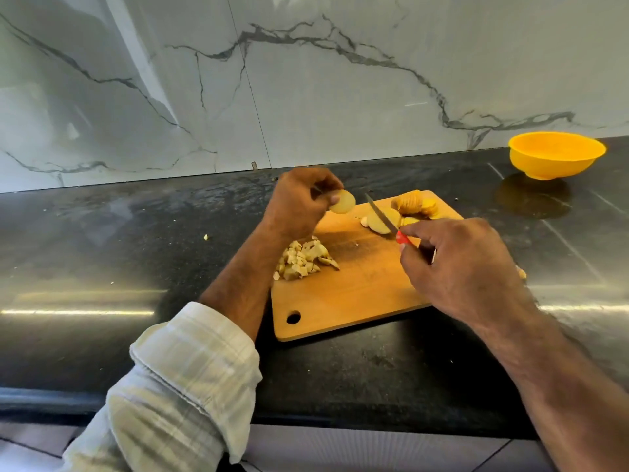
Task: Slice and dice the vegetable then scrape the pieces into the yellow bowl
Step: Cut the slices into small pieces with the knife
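Diced pile [304, 260] sits near-left on cutting board [357, 287]. Right hand [463, 267] grips knife [386, 218]. Left hand [299, 202] pinches one slice [343, 202]. Advice: lay it flat, curl fingertips, dice. Uncut slices [413, 204] far side; yellow bowl [556, 155] far right, well apart.

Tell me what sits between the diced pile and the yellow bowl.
On the cutting board, the right hand with the knife and the uncut slices lie between the diced pile and the yellow bowl; beyond is bare counter.
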{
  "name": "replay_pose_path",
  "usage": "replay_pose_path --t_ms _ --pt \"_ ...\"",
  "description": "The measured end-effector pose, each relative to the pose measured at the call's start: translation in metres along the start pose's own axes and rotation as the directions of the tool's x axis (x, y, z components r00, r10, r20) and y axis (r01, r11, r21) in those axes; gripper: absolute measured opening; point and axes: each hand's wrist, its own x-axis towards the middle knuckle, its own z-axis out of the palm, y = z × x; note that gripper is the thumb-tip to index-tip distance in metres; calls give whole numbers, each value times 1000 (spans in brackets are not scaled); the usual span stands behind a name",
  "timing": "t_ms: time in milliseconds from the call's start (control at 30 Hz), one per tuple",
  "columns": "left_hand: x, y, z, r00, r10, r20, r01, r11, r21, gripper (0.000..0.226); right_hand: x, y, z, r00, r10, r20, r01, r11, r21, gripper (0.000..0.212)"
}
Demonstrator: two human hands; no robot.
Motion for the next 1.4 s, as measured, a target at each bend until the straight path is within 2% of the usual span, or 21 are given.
replay_pose_path --t_ms 100,167,233,300,467,633,833,967,1200,1400 --pt "-1 -14 -16 997 -74 -21 70 990 -122 15 0 -3 1 986 5 164 8 997 -78 39" --pt "-2 -14 -18 990 -112 88 124 979 -159 19 2 -4 1 971 38 237 -3 989 -147 36" --pt "-4 -5 -12 958 -115 262 146 984 -103 23 5 -3 -1 959 104 264 -63 985 -158 35" --pt "-7 3 -1 922 -99 375 118 993 -27 24 7 -3 -1 954 142 264 -106 984 -147 36" --pt "-5 6 0 947 -74 313 40 992 116 15 4 -11 2 946 119 302 -83 988 -129 39" --pt "-7 6 -11 847 -122 517 44 986 162 26 4 -21 5 909 119 400 -74 989 -125 44" --pt "-5 10 -7 846 -146 512 52 980 193 29 2 -35 6 883 121 454 -45 983 -176 37" --pt "-5 10 -8 838 -149 525 37 975 218 34 -8 -48 10 903 127 411 -48 979 -197 33" --pt "-6 11 -9 832 -140 537 8 971 241 37 -13 -60 19 913 107 395 -43 985 -166 10" --pt "-5 14 -4 853 -143 502 4 963 268 37 -14 -58 33 916 123 383 -64 984 -164 13"
